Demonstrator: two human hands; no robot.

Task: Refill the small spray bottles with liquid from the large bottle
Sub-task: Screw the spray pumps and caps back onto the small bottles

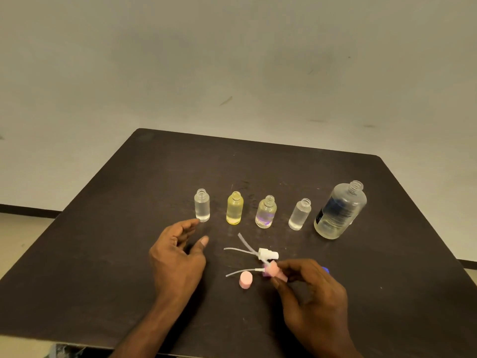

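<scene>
Several small uncapped bottles stand in a row on the dark table [258,166]: a frosted one [202,205], a yellow one [235,208], a clear rounded one [266,212] and another frosted one [299,215]. The large clear bottle [340,211] stands uncapped at the right end. My left hand [180,251] hovers open just in front of the leftmost frosted bottle, holding nothing. My right hand [312,288] pinches a pink spray head [274,272] whose dip tube points left.
White spray heads [268,254] with thin tubes lie in front of the row. A pink cap [245,279] lies by the pink spray head. Something blue [325,269] peeks out behind my right hand. The table's near edge is close to my forearms.
</scene>
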